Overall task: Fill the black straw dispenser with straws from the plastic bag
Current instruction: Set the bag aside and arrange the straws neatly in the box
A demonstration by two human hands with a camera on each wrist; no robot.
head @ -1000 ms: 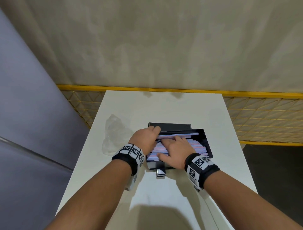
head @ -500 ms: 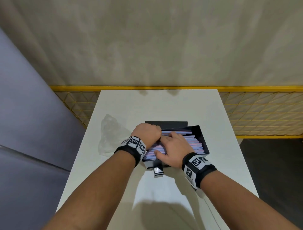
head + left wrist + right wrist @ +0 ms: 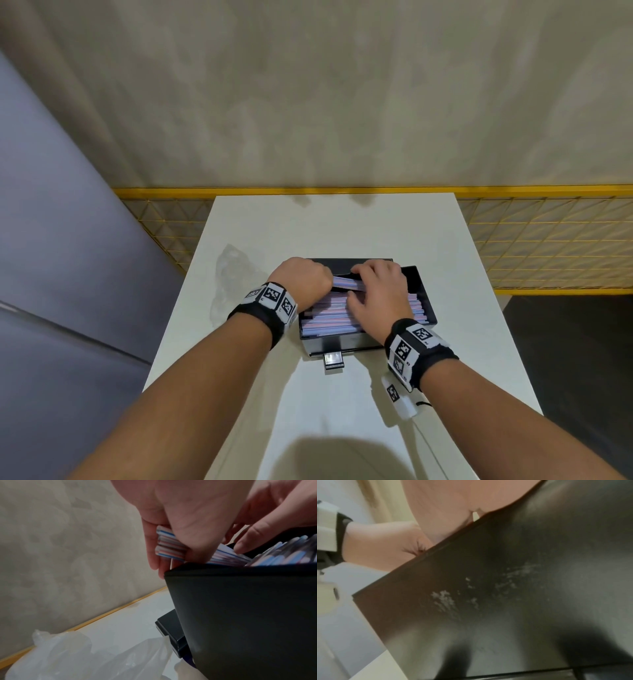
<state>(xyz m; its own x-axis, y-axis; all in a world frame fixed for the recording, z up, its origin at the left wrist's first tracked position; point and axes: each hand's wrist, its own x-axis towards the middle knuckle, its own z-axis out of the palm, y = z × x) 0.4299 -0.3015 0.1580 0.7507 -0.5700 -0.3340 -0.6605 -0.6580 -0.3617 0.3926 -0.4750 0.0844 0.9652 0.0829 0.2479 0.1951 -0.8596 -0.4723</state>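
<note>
The black straw dispenser [image 3: 419, 291] stands open in the middle of the white table [image 3: 342, 226], packed with pink and blue striped straws [image 3: 329, 325]. My left hand [image 3: 308, 279] grips the left end of a small bundle of straws [image 3: 344, 283] raised over the back of the box; the left wrist view shows its fingers [image 3: 150, 550] curled round the straw ends [image 3: 169, 546]. My right hand [image 3: 373, 291] holds the same bundle further right, fingers over it and thumb in front. The crumpled clear plastic bag [image 3: 233, 274] lies left of the box.
A black lid [image 3: 342, 262] lies flat just behind the dispenser. A small tab [image 3: 334, 359] sticks out of the front wall [image 3: 505, 588]. A yellow mesh fence [image 3: 531, 240] runs behind the table, and a grey panel [image 3: 68, 274] stands on the left.
Both hands moved from the front of the straw pile toward the back of the box. The right hand went from lying flat on the straws to holding a raised bundle with the left.
</note>
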